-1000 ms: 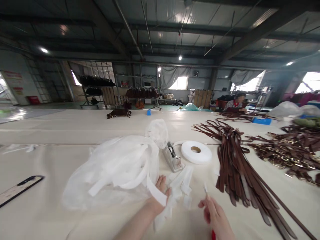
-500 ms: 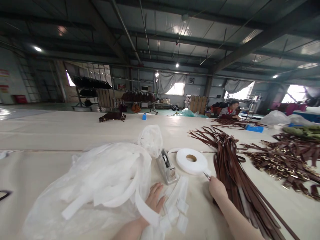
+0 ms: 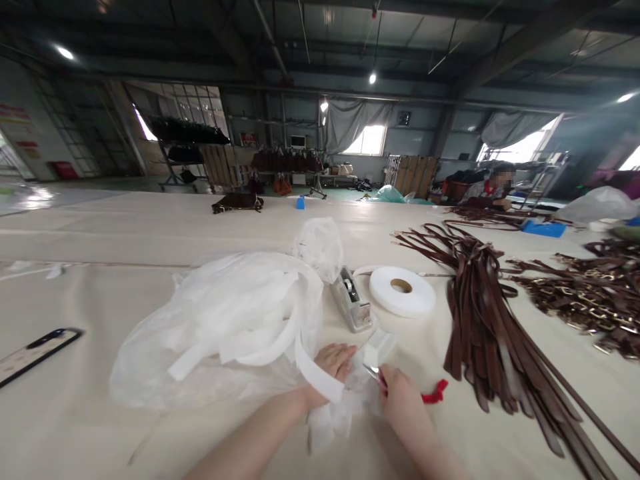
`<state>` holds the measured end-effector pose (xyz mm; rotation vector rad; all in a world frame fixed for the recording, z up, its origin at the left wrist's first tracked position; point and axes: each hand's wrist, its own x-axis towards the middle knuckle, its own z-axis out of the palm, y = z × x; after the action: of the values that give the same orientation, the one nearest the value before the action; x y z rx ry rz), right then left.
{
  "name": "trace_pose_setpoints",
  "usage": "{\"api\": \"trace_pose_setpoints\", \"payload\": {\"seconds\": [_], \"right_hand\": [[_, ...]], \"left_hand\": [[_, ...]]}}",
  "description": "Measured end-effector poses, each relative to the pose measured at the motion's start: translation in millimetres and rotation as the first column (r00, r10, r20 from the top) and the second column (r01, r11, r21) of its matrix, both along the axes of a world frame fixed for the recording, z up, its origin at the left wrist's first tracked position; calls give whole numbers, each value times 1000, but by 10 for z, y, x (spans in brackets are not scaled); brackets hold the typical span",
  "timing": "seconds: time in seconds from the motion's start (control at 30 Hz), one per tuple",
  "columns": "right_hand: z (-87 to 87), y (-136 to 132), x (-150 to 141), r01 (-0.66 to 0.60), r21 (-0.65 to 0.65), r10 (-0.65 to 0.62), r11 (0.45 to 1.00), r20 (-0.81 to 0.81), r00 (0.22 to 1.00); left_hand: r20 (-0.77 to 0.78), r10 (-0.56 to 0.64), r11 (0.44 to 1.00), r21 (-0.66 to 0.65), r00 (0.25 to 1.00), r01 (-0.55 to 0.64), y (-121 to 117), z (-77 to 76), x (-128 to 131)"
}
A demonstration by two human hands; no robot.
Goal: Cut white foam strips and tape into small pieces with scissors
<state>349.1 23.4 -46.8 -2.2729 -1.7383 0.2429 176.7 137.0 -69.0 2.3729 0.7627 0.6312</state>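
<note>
Short white strips: overlapping, loosely heaped on table, beside and partly beneath left hand. Pointed metal tool: slim, gripped in right hand, tip angled toward strips; contact unclear. Long white strip: curved, end across left wrist.

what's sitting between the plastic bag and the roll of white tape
In the head view, a gray tape dispenser sits between the plastic bag and the roll of white tape.
</note>
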Motion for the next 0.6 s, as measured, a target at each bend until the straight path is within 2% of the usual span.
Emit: {"api": "trace_pose_setpoints", "payload": {"seconds": [0.17, 0.27, 0.37, 0.43, 0.5, 0.6], "right_hand": [[86, -196, -295, -111, 22, 112, 994, -39, 993], [177, -326, -327, -166, -26, 167, 986, 18, 986], [320, -444, -255, -89, -139, 115, 986, 192, 975], [424, -490, -179, -25, -220, 82, 975, 250, 965], [509, -510, -108, -4, -269, 71, 963, 240, 968], [575, -527, -40, -36, -282, 94, 959, 194, 976]], "left_hand": [[8, 18, 1000, -9, 1000, -18, -165, 5, -305], [-5, 57, 998, -20, 998, -57, -179, 50, -347], [-44, 149, 988, -35, 988, -150, -136, 132, -210], [-87, 184, 980, -55, 979, -189, -101, 203, -61], [-127, 190, 976, -84, 974, -202, -75, 272, 96], [-167, 197, 963, -152, 966, -223, -43, 340, 312]]}}
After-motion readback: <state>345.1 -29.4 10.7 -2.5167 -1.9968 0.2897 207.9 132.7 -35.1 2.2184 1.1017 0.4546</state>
